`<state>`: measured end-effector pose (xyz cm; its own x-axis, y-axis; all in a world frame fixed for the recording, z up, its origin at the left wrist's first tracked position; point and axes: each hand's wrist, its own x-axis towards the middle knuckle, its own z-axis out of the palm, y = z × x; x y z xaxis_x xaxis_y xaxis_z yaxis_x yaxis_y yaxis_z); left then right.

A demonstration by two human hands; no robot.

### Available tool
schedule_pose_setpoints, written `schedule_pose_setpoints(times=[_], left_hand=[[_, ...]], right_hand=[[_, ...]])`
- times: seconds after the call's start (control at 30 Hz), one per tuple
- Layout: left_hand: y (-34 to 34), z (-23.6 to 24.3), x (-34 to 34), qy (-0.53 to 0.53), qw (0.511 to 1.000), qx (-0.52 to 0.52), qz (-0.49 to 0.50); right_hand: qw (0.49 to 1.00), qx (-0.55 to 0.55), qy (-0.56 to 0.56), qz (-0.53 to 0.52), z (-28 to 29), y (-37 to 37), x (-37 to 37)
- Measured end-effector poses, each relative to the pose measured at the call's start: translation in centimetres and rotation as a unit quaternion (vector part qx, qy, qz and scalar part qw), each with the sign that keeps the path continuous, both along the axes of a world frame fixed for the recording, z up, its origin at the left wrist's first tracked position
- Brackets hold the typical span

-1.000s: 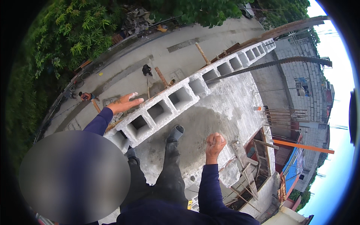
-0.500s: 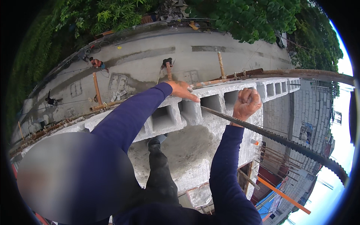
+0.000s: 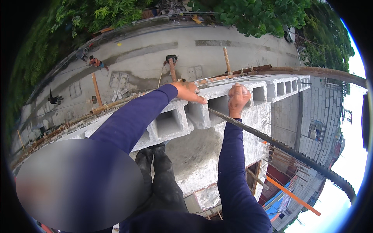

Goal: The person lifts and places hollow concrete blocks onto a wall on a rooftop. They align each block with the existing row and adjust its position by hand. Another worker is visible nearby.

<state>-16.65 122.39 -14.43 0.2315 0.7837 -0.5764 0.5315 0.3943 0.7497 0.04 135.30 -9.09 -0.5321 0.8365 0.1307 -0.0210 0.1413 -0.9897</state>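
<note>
A row of grey hollow concrete blocks runs across the view at the wall's top. My left hand lies over a block's upper edge, thumb stretched along it and fingers curled over the far side. My right hand is closed at the upper edge of the same row, slightly farther right, seemingly gripping it. A ribbed steel bar slants from the cavities to the lower right, passing just below my right hand. My dark-clad legs and feet are under the row.
Far below, several people are on a paved lane bordered by trees. Rusty pipes and wooden posts line the outer edge. Below right are a concrete surface, an opening, orange timber and a block building.
My left hand has come down onto the blocks. My right hand has risen from over the concrete surface to the blocks' edge. The view has rotated, levelling the row; my feet have drawn together.
</note>
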Motion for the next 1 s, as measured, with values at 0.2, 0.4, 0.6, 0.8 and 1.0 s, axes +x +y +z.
schedule_pose_setpoints(times=[0.2, 0.4, 0.6, 0.8, 1.0], left_hand=[[0.4, -0.4, -0.4, 0.011, 1.0, 0.018, 0.001], [0.3, -0.1, -0.6, 0.01, 1.0, -0.008, -0.001], [0.2, 0.8, -0.6, 0.011, 0.998, -0.059, -0.005], [0.8, -0.2, -0.3, 0.006, 0.999, -0.046, -0.021], [-3.3, 7.0, 1.8, 0.263, 0.938, 0.145, 0.173]], right_hand=[[0.976, 0.033, 0.216, -0.013, 1.2, 0.5, -0.5], [0.986, -0.024, 0.162, -0.02, -1.4, 0.6, -0.3], [0.996, -0.044, 0.076, 0.035, -2.2, 0.8, -0.3], [0.981, -0.098, 0.16, -0.049, 4.8, -2.9, 9.5], [0.948, -0.102, -0.212, -0.215, 8.0, -8.9, 25.1]])
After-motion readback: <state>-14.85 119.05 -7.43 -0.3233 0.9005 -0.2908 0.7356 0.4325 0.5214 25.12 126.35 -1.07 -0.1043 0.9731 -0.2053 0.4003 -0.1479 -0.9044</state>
